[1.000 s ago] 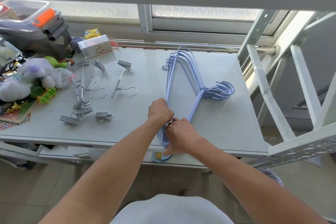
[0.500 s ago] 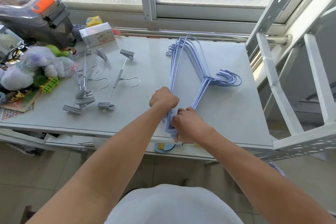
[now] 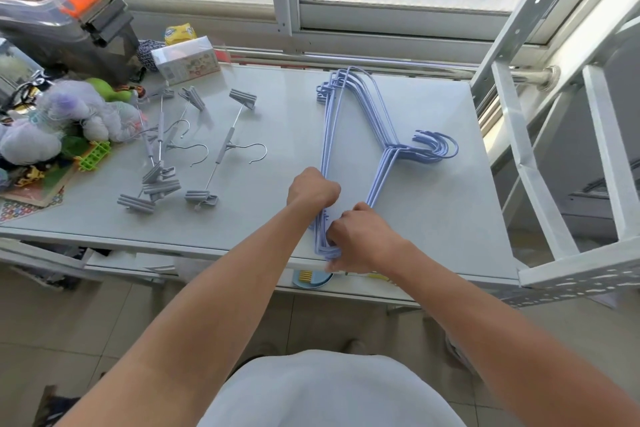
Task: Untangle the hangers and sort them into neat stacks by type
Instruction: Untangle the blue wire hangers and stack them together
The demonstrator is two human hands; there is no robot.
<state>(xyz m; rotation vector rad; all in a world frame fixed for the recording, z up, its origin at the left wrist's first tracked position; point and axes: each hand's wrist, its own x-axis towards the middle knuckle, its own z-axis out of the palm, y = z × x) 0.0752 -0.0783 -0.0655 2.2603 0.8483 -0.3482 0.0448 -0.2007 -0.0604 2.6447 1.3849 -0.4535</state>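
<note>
Gripping the blue hangers (image 3: 360, 135) at their near end, your left hand (image 3: 313, 189) and right hand (image 3: 362, 239) are both closed on them. They lie stacked on the surface (image 3: 433, 218), clip hangers (image 3: 194, 152) to the left.

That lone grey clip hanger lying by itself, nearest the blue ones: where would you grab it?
Probably by the thin straight bar of the clip hanger, near its middle sleeve where the hook joins, coming from above. It lies flat on the table with bare surface on both sides. The bulky clips at each end would tip it, and the hook points toward the blue hangers.
</note>
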